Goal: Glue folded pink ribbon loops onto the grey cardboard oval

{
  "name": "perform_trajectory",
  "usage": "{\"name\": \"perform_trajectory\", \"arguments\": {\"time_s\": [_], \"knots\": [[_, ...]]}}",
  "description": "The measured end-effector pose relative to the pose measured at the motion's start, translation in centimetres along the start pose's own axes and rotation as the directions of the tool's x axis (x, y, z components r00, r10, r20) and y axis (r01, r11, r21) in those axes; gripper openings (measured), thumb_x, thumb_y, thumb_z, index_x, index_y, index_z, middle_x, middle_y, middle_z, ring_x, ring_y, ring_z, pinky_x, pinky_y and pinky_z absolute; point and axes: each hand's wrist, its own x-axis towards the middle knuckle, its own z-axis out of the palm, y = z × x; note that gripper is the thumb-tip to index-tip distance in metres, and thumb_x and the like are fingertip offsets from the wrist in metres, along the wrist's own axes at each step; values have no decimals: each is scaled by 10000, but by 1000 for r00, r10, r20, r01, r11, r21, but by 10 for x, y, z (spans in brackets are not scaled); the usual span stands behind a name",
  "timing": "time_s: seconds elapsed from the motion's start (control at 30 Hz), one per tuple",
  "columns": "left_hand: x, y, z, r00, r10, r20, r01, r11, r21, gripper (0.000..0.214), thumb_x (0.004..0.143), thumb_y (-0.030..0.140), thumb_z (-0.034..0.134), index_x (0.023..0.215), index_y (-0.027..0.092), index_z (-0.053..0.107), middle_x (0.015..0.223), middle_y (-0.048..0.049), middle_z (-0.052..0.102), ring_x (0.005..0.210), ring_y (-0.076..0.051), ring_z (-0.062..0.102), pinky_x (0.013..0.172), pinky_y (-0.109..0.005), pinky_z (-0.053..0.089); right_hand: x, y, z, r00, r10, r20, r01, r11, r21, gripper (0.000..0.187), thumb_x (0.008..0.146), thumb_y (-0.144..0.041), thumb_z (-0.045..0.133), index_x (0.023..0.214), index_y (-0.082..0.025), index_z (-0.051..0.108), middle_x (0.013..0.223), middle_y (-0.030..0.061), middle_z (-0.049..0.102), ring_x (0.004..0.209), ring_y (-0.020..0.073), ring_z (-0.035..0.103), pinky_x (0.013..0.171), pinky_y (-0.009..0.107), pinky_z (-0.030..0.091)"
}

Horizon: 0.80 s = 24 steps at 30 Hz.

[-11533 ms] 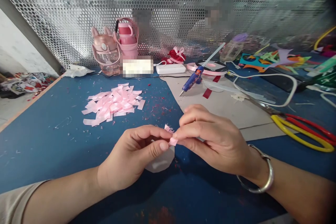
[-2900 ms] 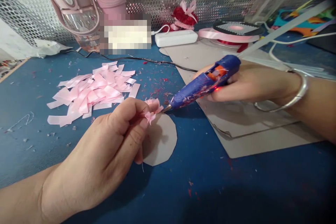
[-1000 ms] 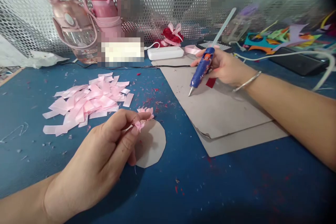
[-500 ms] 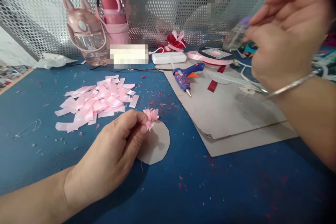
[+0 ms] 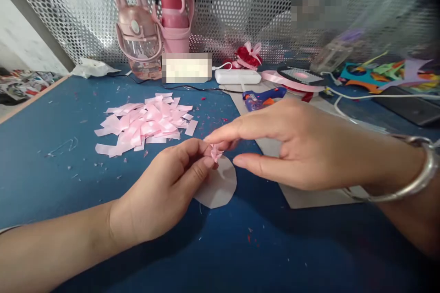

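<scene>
Between thumb and fingers, my left hand [image 5: 165,187] pinches a small pink ribbon flower [image 5: 216,153]. The flower is above the upper edge of a grey cardboard disc [image 5: 220,185]; whether it touches the disc is hard to tell. My right hand [image 5: 288,142], a silver bangle at its wrist, reaches in from the right with thumb and fingers apart. Its fingertips are at the flower, partly behind it, and nothing shows in its grip. A loose pile of cut pink ribbon pieces [image 5: 147,121] lies to the left.
A blue glue gun [image 5: 263,97] lies behind my right hand on grey cardboard sheets [image 5: 309,197]. At the back stand a rabbit-eared bottle [image 5: 139,32] and a pink tumbler [image 5: 175,23]. A ribbon roll [image 5: 299,78], white cable and dark phone [image 5: 412,105] are on the right.
My right hand has come down and left from the upper right to the flower. My left hand keeps its pinch on the flower. The whole view has shifted.
</scene>
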Motion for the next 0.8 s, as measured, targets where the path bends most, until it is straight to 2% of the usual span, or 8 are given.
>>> {"name": "perform_trajectory", "arguments": {"time_s": [0.1, 0.27, 0.4, 0.6, 0.8], "knots": [[0, -1, -1, 999, 38, 34, -39, 999, 31, 273, 983, 442, 475, 936, 200, 592, 811, -7, 603, 763, -155, 561, 669, -260, 472, -1, -1, 6, 998, -61, -5, 61, 998, -26, 311, 877, -121, 615, 1165, -200, 702, 1062, 4, 763, 854, 141, 704, 715, 237, 484], [1, 0, -2, 993, 84, 82, -92, 992, 91, 238, 984, 390, 478, 946, 193, 607, 832, -28, 638, 809, -181, 612, 680, -267, 504, 0, -2, 10, 997, -71, 29, 74, 993, -92, 129, 888, -156, 628, 916, -166, 753, 880, 22, 770, 723, 146, 686, 628, 266, 430], [1, 2, -2, 990, 103, 92, -114, 985, 129, 220, 985, 355, 472, 941, 196, 617, 842, -29, 657, 812, -184, 625, 681, -269, 516, 1, -1, 9, 999, -51, 17, 52, 993, -103, 144, 904, -170, 608, 889, -167, 750, 858, 28, 765, 692, 141, 673, 630, 266, 427], [0, 5, -1, 990, 109, 84, -123, 974, 191, 204, 984, 337, 470, 923, 205, 614, 841, -21, 661, 804, -183, 633, 665, -267, 515, 0, -5, 10, 997, -44, 64, 53, 987, -150, 201, 914, -199, 556, 839, -201, 743, 836, 22, 757, 703, 161, 665, 654, 285, 442], [0, 6, -3, 994, 78, 82, -95, 968, 231, 215, 992, 334, 430, 900, 211, 581, 826, -3, 655, 746, -164, 614, 631, -266, 504, -2, -6, 12, 998, -21, 63, 36, 969, -246, 256, 933, -223, 498, 821, -212, 728, 781, 21, 736, 694, 175, 653, 674, 298, 458]]}}
